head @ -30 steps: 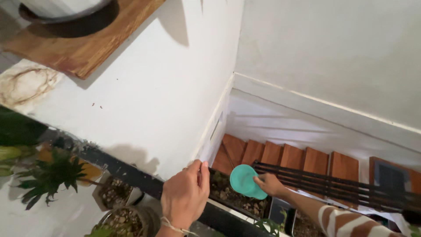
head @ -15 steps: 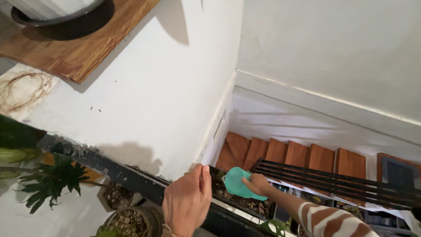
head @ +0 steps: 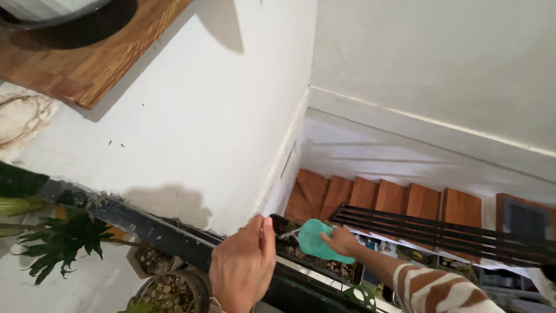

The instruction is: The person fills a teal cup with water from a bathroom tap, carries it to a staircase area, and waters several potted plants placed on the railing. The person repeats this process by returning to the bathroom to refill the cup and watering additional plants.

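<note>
Nearest, the left hand (head: pixel 242 266) rests on the black railing (head: pixel 174 236), fingers together and loosely curled with nothing in its grip, a gravel-topped pot (head: pixel 168 293) just below it. Just beyond, the right hand (head: pixel 340 240) pinches a teal plastic cup (head: pixel 315 239), tipped over the dark planter box (head: pixel 315 264) of soil. Farther off past both hands, wooden stair treads (head: pixel 394 200) drop away beside the white wall (head: pixel 191 116).
</note>
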